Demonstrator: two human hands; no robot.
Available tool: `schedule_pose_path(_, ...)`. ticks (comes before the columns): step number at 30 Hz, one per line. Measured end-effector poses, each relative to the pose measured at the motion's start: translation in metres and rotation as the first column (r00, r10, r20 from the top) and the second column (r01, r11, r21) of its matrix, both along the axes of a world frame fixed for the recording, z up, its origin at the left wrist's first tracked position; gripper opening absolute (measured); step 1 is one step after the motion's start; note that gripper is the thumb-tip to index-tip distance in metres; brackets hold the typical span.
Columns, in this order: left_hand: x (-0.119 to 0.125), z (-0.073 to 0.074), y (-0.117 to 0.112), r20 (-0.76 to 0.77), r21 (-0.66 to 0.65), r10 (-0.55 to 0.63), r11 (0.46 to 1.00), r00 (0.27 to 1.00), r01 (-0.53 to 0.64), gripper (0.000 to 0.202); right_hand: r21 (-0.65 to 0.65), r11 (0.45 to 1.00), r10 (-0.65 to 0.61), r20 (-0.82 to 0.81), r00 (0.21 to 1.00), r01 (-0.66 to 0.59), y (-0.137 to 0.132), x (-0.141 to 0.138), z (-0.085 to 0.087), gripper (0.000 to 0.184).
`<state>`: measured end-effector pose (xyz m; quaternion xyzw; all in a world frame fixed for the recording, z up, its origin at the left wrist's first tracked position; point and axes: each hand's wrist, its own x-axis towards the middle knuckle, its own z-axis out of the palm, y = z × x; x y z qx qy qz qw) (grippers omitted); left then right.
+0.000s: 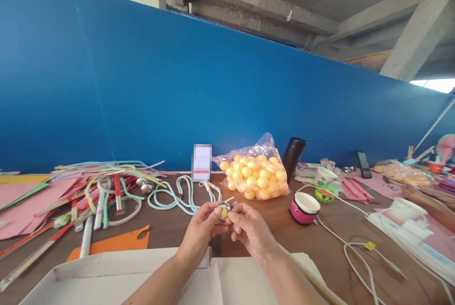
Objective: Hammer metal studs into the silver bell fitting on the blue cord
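Both my hands meet over the brown table in the middle of the view. My left hand and my right hand pinch between their fingertips a small round object, silvery with a yellowish part. Thin white strips stick out from it. Just beyond my hands lies a clear plastic bag of orange balls. Loops of pale blue cord lie to the left of the bag.
An open cardboard box sits at the near edge. Coloured paper strips and sticks are heaped at left. A black flask, a pink tape roll, white cables and another person's hand are at right. A blue wall stands behind.
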<state>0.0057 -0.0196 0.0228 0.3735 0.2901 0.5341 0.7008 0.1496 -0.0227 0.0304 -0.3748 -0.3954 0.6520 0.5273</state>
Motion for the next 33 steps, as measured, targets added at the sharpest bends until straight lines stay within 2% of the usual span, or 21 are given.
schedule_pose_path(18,0.0,-0.006,0.0,-0.028,0.042,-0.004,0.999,1.0,0.005,0.031,-0.019,1.0,0.01,0.022,1.0,-0.009,0.0,-0.001,-0.004,0.032)
schedule_pose_path(24,-0.001,-0.001,-0.001,0.046,0.035,-0.015,0.999,0.999,0.013,0.03,0.044,0.999,0.014,-0.016,1.0,-0.014,-0.003,-0.004,-0.002,0.029)
schedule_pose_path(28,-0.004,-0.001,0.001,0.105,-0.001,-0.033,0.999,0.994,0.033,0.026,0.083,0.997,-0.014,0.086,0.996,0.007,-0.004,0.0,0.006,0.03)
schedule_pose_path(30,-0.006,-0.002,0.003,0.124,-0.03,-0.025,0.999,0.992,0.029,0.023,0.143,0.989,-0.084,0.287,0.954,0.044,-0.004,0.007,0.012,0.029)
schedule_pose_path(31,-0.006,-0.003,0.004,0.132,-0.04,-0.021,0.999,0.991,0.027,0.022,0.197,0.979,-0.14,0.434,0.89,0.058,-0.006,0.013,0.015,0.028)
schedule_pose_path(32,-0.007,-0.004,0.005,0.138,-0.048,-0.018,0.999,0.99,0.024,0.022,0.253,0.967,-0.188,0.589,0.786,0.042,-0.008,0.02,0.019,0.025)
schedule_pose_path(33,-0.007,-0.005,0.006,0.144,-0.053,-0.013,0.998,0.989,0.021,0.022,0.318,0.948,-0.259,0.716,0.648,0.027,-0.01,0.027,0.022,0.021)
